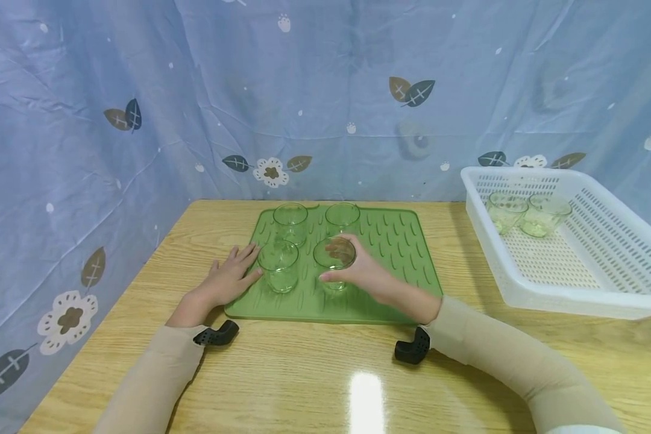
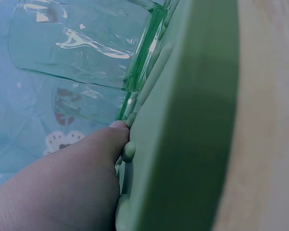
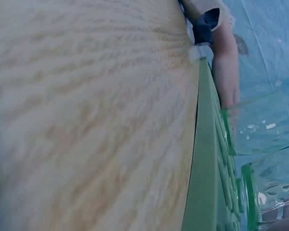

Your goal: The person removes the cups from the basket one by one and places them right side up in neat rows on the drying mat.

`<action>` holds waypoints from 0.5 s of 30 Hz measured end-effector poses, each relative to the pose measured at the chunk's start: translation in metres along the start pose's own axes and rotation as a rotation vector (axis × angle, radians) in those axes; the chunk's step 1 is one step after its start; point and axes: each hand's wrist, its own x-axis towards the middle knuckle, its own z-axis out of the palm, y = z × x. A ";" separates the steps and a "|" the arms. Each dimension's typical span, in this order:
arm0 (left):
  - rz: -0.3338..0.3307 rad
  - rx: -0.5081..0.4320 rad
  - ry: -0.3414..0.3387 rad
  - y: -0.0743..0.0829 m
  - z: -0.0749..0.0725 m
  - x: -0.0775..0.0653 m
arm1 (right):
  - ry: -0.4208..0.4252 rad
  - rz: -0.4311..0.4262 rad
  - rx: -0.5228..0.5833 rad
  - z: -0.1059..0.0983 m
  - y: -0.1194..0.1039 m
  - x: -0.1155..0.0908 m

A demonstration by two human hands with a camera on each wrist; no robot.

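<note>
A green ribbed mat (image 1: pixel 393 259) lies on the table with clear drinking glasses standing on it in two rows. My right hand (image 1: pixel 360 271) grips the front right glass (image 1: pixel 334 256) from its right side, thumb at the near wall and fingers behind. In the right wrist view that glass (image 3: pixel 274 192) stands close to the mat surface. My left hand (image 1: pixel 230 278) rests with spread fingers on the mat's left edge, beside the front left glass (image 1: pixel 279 265). Behind are a back left glass (image 1: pixel 290 224) and a back right glass (image 1: pixel 343 218), the latter partly overlapped by my right hand.
On the right of the table, a white perforated plastic basket (image 1: pixel 512 296) holds two more glasses, one glass (image 1: pixel 503 212) against its left wall and another glass (image 1: pixel 545 216) beside it. A blue patterned curtain (image 1: pixel 325 120) hangs along the table's back and left edges.
</note>
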 end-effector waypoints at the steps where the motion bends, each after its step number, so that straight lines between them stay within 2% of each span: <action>1: 0.000 -0.003 0.000 0.000 0.001 0.000 | 0.000 0.010 -0.003 0.001 0.000 0.001; 8: -0.002 -0.006 -0.006 -0.002 0.004 -0.001 | 0.003 0.063 -0.046 0.006 0.006 0.004; 15: 0.001 -0.007 -0.001 0.001 0.000 0.000 | 0.012 0.079 -0.074 0.003 0.002 0.003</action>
